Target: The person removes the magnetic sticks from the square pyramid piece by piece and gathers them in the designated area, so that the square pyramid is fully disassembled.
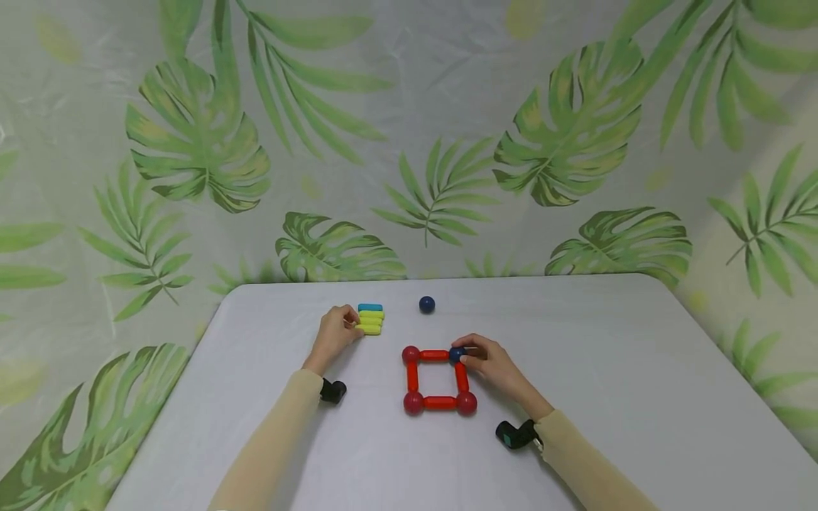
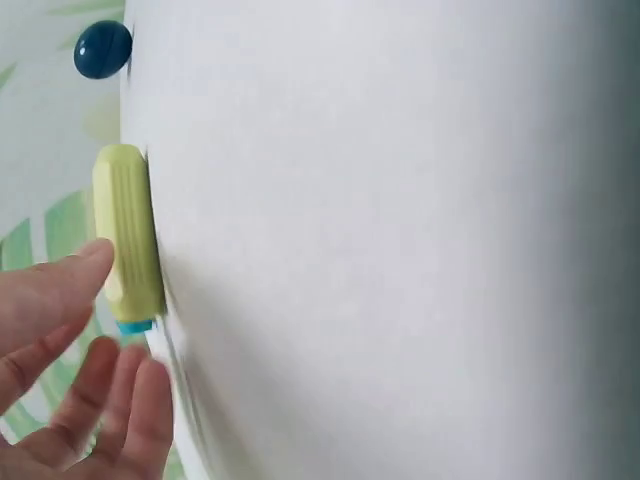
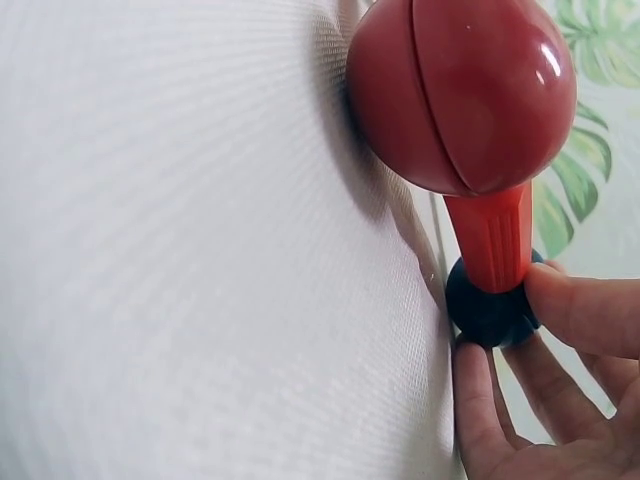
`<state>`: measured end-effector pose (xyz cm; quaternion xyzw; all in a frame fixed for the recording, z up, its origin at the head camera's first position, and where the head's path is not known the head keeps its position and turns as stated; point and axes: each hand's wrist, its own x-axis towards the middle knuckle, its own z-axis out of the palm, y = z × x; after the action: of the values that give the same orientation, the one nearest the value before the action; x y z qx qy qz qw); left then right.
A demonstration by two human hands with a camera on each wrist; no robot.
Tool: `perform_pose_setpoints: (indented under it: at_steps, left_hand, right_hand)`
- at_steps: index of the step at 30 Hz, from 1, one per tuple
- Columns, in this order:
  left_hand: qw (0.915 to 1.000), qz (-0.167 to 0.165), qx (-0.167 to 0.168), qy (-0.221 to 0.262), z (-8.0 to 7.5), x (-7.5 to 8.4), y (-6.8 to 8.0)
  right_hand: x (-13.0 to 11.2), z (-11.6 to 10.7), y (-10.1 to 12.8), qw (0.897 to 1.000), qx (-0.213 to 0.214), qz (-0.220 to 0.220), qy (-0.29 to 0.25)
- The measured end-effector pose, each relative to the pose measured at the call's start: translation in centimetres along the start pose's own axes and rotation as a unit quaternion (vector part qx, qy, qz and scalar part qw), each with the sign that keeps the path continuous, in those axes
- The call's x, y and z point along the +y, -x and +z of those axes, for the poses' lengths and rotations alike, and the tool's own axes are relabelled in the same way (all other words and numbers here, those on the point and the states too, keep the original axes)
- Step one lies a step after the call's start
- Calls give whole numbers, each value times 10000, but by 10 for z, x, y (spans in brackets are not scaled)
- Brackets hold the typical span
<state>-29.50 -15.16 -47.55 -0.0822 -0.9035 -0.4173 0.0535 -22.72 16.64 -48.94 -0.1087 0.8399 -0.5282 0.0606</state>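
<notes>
On the white table (image 1: 607, 369) lies a square of red sticks (image 1: 434, 355) joined by red balls (image 1: 413, 403). A dark blue ball (image 1: 456, 353) forms its far right corner. My right hand (image 1: 476, 355) pinches that blue ball (image 3: 485, 310), which sits at the end of a red stick (image 3: 495, 240) below a red ball (image 3: 460, 90). My left hand (image 1: 348, 328) is at the left end of a small stack of yellow sticks (image 1: 371, 323) topped by a blue one. Its thumb (image 2: 70, 285) touches a yellow stick (image 2: 128, 230) and its fingers (image 2: 130, 400) curl at the stick's end.
A loose dark blue ball (image 1: 427, 304) sits near the table's far edge, right of the stack, and shows again as the ball (image 2: 102, 48). A leaf-print sheet (image 1: 409, 142) hangs behind the table. Black wrist cameras (image 1: 332, 390) sit on both forearms.
</notes>
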Motion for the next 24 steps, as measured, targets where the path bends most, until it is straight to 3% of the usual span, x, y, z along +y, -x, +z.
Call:
perform_pose_setpoints:
  at_steps: [2,4,8,10,13,18,21,24]
  left_hand:
    - [9989,408,-165,130,3,7,6]
    - [9929,880,-710,369,9,17,13]
    - [9572,1565,-2342,659,23,38,23]
    - [9434,1745,-2786,449,30,46,24]
    - [9356,1960,-2936,-15,38,51,22]
    - [9329,2112,-2828,-720,42,56,17]
    - [9411,1908,-2676,-792,43,55,16]
    - [9570,1585,-2423,-191,43,51,14]
  right_hand:
    - [0,0,1,10000,-22,-23,3]
    - [0,0,1,10000,-14,-12,9]
    - [-1,1,1,10000,11,-3,-33]
    - [-2,1,1,10000,-6,-11,-65]
    - [-2,1,0,9999,-54,-27,-108]
    - [0,2,0,9999,-27,57,-132]
    - [-5,1,2,9999,5,88,-115]
    - [-24,-1,11,9999,-20,75,-70]
